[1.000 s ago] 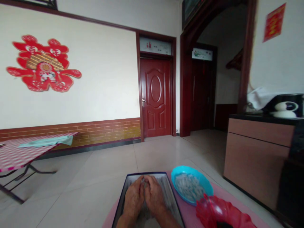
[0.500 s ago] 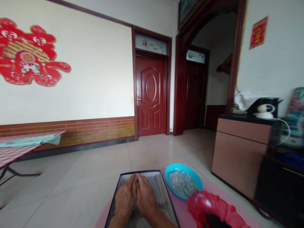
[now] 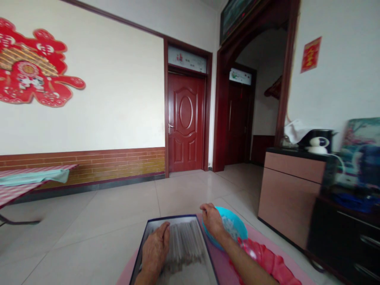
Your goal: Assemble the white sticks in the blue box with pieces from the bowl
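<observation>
1. Fingers [image 3: 166, 233] of the left hand [image 3: 154, 250]: curled, thumb against index, inside the tray on its left half; can't tell if anything is pinched.
2. Right hand [image 3: 213, 222]: fingers bent and bunched above the bowl's left rim, apart from the left hand; can't tell if they grip anything.
3. Tray [image 3: 178, 218]: shallow, pale inside, dark blue rim, set toward the left edge of the pink worktop [image 3: 218, 261]. Thin grey-white strips [image 3: 185, 239] lie in it side by side, running lengthwise, right beside the left hand.
4. Bowl [image 3: 244, 230]: bright blue, right of the tray, near the worktop's far edge. Short whitish pieces [image 3: 230, 225] inside, partly behind right hand.
5. Red translucent plastic item [image 3: 264, 257]: near the worktop's right edge, partly behind right forearm; contents unclear.
6. Writing: red wall poster [image 3: 311, 54] has yellow characters, door transom [image 3: 187, 59] a red one plus small dark marks. Too small to read reliably.
</observation>
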The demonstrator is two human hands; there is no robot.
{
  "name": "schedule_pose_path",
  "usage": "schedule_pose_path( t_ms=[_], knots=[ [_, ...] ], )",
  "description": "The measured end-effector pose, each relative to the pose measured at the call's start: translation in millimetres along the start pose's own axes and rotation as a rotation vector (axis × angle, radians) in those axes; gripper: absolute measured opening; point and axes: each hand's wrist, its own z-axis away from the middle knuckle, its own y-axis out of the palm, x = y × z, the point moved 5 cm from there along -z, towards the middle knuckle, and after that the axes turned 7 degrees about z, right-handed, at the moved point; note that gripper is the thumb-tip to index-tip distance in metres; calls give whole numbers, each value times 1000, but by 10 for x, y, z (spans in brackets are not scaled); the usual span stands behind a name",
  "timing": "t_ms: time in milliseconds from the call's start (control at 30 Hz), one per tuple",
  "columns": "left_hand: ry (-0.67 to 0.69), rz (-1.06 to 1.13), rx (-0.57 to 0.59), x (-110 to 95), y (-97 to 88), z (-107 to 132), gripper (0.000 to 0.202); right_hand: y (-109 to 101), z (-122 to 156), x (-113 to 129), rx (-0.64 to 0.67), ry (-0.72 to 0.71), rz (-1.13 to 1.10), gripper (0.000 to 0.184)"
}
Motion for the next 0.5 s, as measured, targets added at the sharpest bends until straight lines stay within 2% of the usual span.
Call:
schedule_pose_path(
  t_ms=[100,200,333,500],
  knots=[
    [-2,17,7,-13,7,1,34,-28,67,-464,119,-6,51,31],
    [5,21,14,-26,10,7,35,7,168,-701,190,-32,82,36],
    [10,32,18,-30,9,27,36,140,215,-718,229,-41,106,36],
    [45,62,22,-36,40,50,36,267,196,-674,201,17,154,28]
  ],
)
